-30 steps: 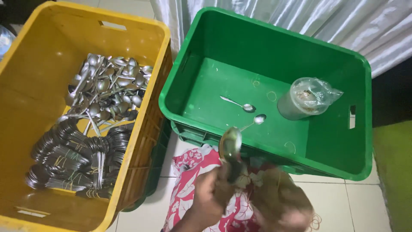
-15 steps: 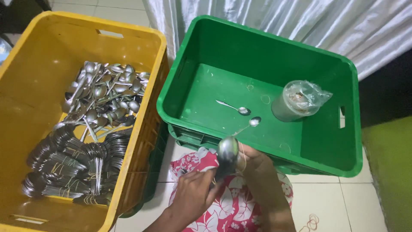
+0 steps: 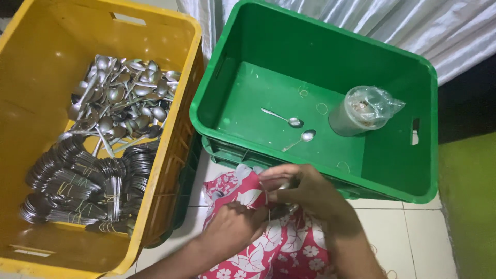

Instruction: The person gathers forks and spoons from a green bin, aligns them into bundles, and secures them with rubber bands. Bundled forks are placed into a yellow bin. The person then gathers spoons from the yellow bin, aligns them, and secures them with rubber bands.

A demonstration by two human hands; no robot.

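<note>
Since a moment ago, both hands have dropped lower over the lap and the upright spoon bowl that showed above them is gone from sight. Seen from above, the left hand (image 3: 235, 227) and right hand (image 3: 302, 188) are drawn together over a red floral cloth (image 3: 281, 248), fingers curled around something thin and pale, perhaps a rubber band around spoon handles; whether spoons are actually gripped cannot be told, because the fingers hide them. Just beyond the hands sits a green crate (image 3: 429, 129) holding two loose spoons (image 3: 294, 129) lying apart on its floor and a round plastic container (image 3: 361, 111) wrapped in clear film. To the left stands a yellow crate (image 3: 31, 67) with a heap of loose spoons (image 3: 121, 98) at the back and banded spoon bundles (image 3: 82, 191) stacked nearer the front. White floor tiles (image 3: 403, 232) show below. One likely risk: a stretched band could snap or slip off the fingers, letting anything held scatter onto the cloth or floor, since the hands work over the lap, not over either crate.
</note>
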